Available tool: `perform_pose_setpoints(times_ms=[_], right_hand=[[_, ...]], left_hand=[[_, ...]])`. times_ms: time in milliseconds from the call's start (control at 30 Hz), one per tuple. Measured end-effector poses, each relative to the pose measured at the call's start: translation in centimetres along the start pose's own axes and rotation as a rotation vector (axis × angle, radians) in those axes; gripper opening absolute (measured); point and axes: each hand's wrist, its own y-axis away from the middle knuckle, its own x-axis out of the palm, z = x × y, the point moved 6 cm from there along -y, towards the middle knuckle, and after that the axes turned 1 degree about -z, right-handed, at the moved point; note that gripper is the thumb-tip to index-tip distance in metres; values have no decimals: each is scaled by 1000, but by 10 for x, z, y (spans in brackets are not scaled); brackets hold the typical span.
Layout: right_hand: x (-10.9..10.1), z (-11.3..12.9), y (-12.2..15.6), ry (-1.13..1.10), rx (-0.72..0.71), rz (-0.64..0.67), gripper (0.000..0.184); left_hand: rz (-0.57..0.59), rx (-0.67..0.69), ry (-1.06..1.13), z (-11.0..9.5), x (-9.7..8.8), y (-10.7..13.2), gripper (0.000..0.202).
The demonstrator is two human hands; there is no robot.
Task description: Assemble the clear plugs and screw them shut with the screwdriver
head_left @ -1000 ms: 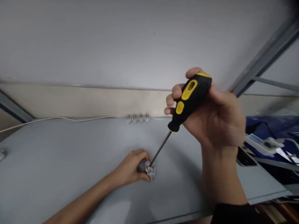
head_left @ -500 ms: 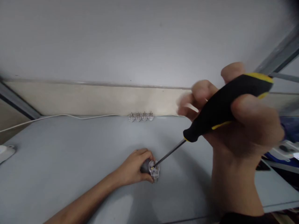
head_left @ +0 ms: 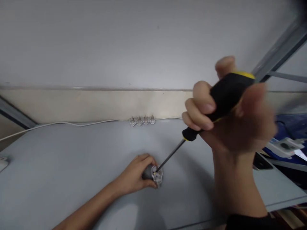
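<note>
My left hand (head_left: 133, 174) is shut around a small plug (head_left: 157, 176) with a clear body and a dark grey back, resting it on the grey tabletop (head_left: 72, 156). My right hand (head_left: 236, 127), slightly blurred, grips a screwdriver (head_left: 226, 95) with a black and yellow handle. Its thin metal shaft slants down to the plug's clear face, and the tip meets a small brass-coloured point there. The fingers of my left hand hide most of the plug's back.
Several clear plugs (head_left: 142, 121) stand in a row at the table's far edge beside a white cable (head_left: 72, 124). A white power strip (head_left: 285, 147) and a dark phone (head_left: 260, 161) lie at the right. A grey metal frame (head_left: 280, 43) crosses the upper right.
My right hand and the screwdriver handle have swung back left and turned compared with half a second ago. The shaft tip stays at the plug, and my left hand holds still.
</note>
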Motion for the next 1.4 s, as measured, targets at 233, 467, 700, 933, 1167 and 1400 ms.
perform_pose_setpoints(times_ms=[233,467,700,933,1167,1400], right_hand=[[-5,5,2,161,-148,-150,20],[1,-4,-6,27,-95,-59,27],[2,1,1,-1,-129,-113,26],[8,-3,-2,6,-4,-65,20],[4,-8,-2,-27,-93,-108,14],[5,-8,-3,21,-41,-89,21]], left_hand=[[15,-5,-5,-1,0,-1,48],[0,16,-26,-3,0,1,43],[3,34,-35,-4,-1,1,44],[6,49,-58,-4,0,1,42],[18,57,-56,-6,-1,1,41],[18,51,-54,-6,-1,1,42]])
